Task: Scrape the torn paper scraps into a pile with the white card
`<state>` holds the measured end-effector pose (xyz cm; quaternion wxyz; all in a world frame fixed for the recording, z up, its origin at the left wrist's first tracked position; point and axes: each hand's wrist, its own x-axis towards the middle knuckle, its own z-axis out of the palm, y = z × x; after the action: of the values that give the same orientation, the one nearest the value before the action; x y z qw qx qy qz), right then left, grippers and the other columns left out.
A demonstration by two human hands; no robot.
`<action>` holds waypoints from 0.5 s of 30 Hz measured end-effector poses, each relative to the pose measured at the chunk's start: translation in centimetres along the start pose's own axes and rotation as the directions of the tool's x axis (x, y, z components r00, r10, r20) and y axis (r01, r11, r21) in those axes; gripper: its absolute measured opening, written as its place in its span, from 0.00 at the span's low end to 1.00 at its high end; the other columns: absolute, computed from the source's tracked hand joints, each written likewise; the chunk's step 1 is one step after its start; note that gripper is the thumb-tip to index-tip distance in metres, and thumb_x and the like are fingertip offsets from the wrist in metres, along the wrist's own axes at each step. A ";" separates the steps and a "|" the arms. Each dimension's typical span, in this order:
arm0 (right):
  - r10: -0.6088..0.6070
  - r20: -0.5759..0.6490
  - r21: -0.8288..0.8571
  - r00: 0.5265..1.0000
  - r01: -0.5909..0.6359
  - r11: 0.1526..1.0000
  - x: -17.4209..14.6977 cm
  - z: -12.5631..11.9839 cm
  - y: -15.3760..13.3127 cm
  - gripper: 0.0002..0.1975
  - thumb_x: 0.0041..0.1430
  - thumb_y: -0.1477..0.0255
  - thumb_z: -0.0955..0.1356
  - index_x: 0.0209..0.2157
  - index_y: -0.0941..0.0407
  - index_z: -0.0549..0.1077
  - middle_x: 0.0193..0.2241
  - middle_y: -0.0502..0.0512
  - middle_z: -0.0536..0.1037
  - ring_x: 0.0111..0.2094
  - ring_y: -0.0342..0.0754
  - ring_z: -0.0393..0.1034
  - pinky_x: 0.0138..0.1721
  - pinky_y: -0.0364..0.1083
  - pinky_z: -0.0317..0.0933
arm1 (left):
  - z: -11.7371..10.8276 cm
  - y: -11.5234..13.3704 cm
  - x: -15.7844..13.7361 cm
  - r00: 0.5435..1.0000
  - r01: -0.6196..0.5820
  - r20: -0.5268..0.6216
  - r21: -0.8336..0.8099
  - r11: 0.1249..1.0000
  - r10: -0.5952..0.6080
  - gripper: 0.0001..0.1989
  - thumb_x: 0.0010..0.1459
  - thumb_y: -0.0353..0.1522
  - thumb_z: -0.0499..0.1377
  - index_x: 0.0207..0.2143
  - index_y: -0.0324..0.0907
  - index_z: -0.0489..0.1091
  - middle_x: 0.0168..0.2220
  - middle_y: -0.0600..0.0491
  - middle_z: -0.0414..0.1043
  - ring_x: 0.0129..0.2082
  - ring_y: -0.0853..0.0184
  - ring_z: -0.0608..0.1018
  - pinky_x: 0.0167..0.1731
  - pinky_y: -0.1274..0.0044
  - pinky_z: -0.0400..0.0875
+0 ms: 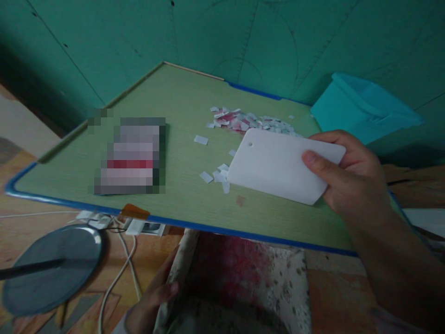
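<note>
Gripping white scraper over paper scraps, right hand; left hand half hidden, fingers' state unclear.

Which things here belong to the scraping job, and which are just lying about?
In use:
- right hand, gripping the white plastic scraper
- paper scraps on the green table

Lying about:
- blurred card on the table
- teal bin beside the table
- round lamp base and white cable on the floor
- left hand, low, on patterned fabric
</note>
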<state>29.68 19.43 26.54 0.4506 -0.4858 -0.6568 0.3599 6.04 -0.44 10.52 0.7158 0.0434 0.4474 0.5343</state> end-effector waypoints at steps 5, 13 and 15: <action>0.066 0.120 0.036 0.991 -0.071 0.997 -0.2 -0.2 -0.5 0.07 0.46 0.67 0.70 0.30 0.44 0.71 0.23 0.42 0.69 0.21 0.39 0.62 0.17 0.39 0.55 | 0.2 0.1 0.2 1.000 -0.019 0.002 0.069 0.997 0.019 0.30 0.32 0.38 0.69 0.44 0.52 0.73 0.36 0.60 0.80 0.50 0.57 0.71 0.48 0.74 0.64; 0.090 0.223 0.026 0.971 -0.098 0.995 -0.3 -0.5 -0.5 0.05 0.48 0.68 0.70 0.30 0.46 0.72 0.22 0.41 0.69 0.19 0.36 0.60 0.16 0.37 0.51 | -0.2 0.2 -0.5 0.983 0.048 -0.180 0.154 0.987 -0.020 0.16 0.30 0.38 0.69 0.28 0.53 0.77 0.24 0.62 0.80 0.45 0.60 0.75 0.49 0.78 0.63; 0.113 0.180 0.050 0.977 -0.124 0.991 0.0 -0.7 -0.6 0.05 0.46 0.68 0.71 0.28 0.48 0.72 0.21 0.41 0.69 0.19 0.36 0.60 0.17 0.37 0.52 | -0.3 0.1 -0.4 0.979 0.054 -0.204 0.127 0.990 -0.027 0.11 0.30 0.37 0.69 0.23 0.54 0.76 0.22 0.63 0.79 0.43 0.61 0.76 0.47 0.79 0.65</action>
<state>30.09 19.25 27.34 0.3831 -0.4762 -0.6528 0.4476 5.75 -0.87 10.67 0.6732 0.0270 0.5527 0.4905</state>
